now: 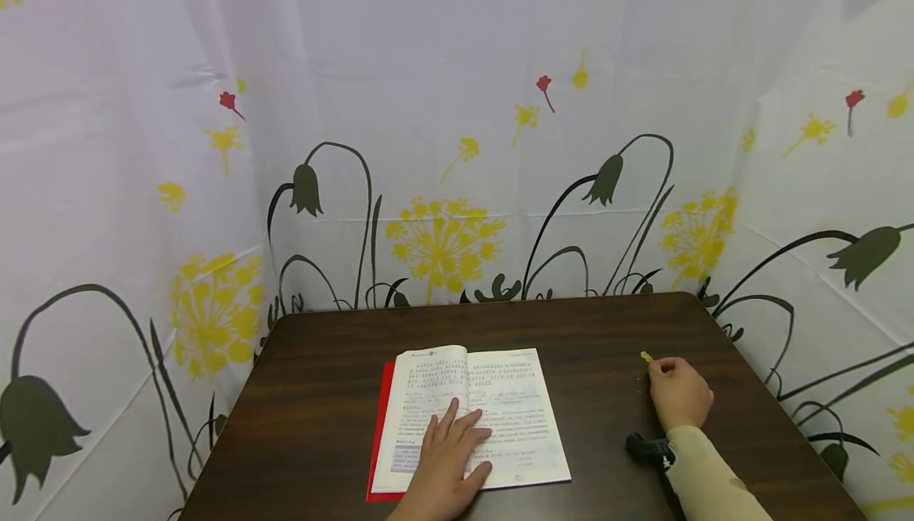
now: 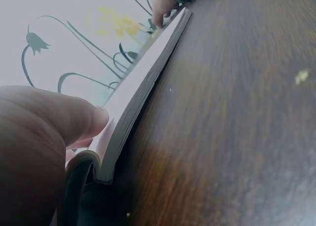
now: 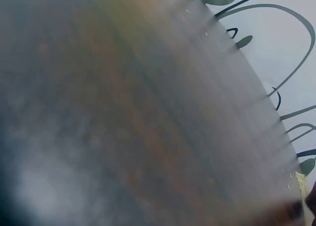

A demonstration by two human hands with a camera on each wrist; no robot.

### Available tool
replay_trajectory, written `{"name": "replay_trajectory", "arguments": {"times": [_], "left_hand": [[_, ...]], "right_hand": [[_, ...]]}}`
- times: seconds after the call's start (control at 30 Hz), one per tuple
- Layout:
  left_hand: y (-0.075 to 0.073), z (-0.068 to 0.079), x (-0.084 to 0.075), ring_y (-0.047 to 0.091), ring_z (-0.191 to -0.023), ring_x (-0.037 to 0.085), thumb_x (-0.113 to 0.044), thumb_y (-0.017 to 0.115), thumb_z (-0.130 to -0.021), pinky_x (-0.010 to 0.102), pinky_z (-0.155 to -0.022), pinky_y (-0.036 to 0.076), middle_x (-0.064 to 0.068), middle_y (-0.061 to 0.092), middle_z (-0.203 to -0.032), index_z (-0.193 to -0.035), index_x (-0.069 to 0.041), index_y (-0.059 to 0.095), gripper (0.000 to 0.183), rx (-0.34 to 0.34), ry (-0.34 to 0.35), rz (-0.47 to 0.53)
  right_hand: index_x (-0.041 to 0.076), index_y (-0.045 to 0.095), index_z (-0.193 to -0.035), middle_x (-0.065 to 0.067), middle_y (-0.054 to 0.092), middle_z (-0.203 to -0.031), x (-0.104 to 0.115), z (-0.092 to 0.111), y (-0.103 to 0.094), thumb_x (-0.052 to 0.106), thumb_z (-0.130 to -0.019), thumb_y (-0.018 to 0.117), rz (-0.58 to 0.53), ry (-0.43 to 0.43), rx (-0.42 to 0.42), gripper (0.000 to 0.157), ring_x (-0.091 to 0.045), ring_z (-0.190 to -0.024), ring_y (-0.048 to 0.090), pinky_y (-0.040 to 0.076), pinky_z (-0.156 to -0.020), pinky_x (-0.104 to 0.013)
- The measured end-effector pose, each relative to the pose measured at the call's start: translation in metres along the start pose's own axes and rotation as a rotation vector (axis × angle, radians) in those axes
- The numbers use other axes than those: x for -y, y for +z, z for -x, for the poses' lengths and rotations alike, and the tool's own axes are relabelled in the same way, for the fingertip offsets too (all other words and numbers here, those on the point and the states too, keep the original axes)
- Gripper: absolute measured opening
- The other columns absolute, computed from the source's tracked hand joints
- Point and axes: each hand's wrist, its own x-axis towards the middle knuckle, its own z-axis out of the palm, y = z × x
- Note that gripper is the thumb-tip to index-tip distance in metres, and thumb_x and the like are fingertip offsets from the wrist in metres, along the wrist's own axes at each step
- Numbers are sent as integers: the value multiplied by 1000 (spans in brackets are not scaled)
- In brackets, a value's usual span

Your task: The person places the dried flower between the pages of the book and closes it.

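Note:
An open book (image 1: pixel 510 426) with printed pages lies on the dark table, a red cover edge showing along its left side. Across its lower middle rests my left hand (image 1: pixel 446 461), fingers spread over the pages. The left wrist view shows the thumb (image 2: pixel 86 122) on the page near the book's edge. Right of the book, my right hand (image 1: pixel 680 394) pinches a small yellow piece (image 1: pixel 646 357) whose kind I cannot tell. That yellow piece (image 3: pixel 301 182) also shows at the right wrist view's lower right edge, where most of the hand is out of frame.
The brown wooden table (image 1: pixel 321 394) ends against a white curtain (image 1: pixel 457 109) printed with flowers. A small yellow crumb (image 2: pixel 301 76) lies on the tabletop in the left wrist view. A black device (image 1: pixel 646 448) sits at my right wrist, beside a pale sleeve (image 1: pixel 707 473).

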Motion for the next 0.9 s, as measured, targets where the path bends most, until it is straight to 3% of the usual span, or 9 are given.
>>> {"name": "replay_trajectory", "arguments": {"times": [0.27,0.4,0.6,0.77,0.9], "left_hand": [[0,2,1,24,-167,44,-37,71,-100,78,-128,15,3,53,-166,-140,-21,68,43,-4,7,-13],[2,0,2,24,-167,45,-36,71,-100,78,-128,15,2,53,-166,-140,-22,67,42,-19,20,-13],[0,-5,2,23,-167,44,-37,70,-101,80,-127,15,2,53,-166,-141,-22,67,43,-13,20,-13],[1,-3,3,26,-166,47,-37,70,-101,80,-126,17,3,54,-164,-140,-21,67,43,-29,43,-15],[5,1,6,31,-163,49,-36,72,-99,82,-122,22,5,58,-161,-137,-21,69,41,-57,71,-28]], "right_hand": [[4,78,-106,-20,78,-93,1,2,-1,25,-103,61,-91,41,1,26,-44,-93,70,39,-98,-62],[7,78,-106,-13,73,-84,2,-1,-3,28,-102,64,-122,67,-19,26,-33,-79,65,43,-82,-47],[9,77,-104,6,58,-72,2,2,-9,31,-103,68,-239,109,-42,24,-12,-62,51,38,-60,-28],[5,75,-105,10,52,-67,17,31,-14,25,-103,70,-426,155,-20,21,-9,-57,47,38,-52,-26],[2,72,-107,12,49,-68,48,74,-11,18,-104,68,-567,239,110,18,-7,-58,45,39,-53,-26]]}}
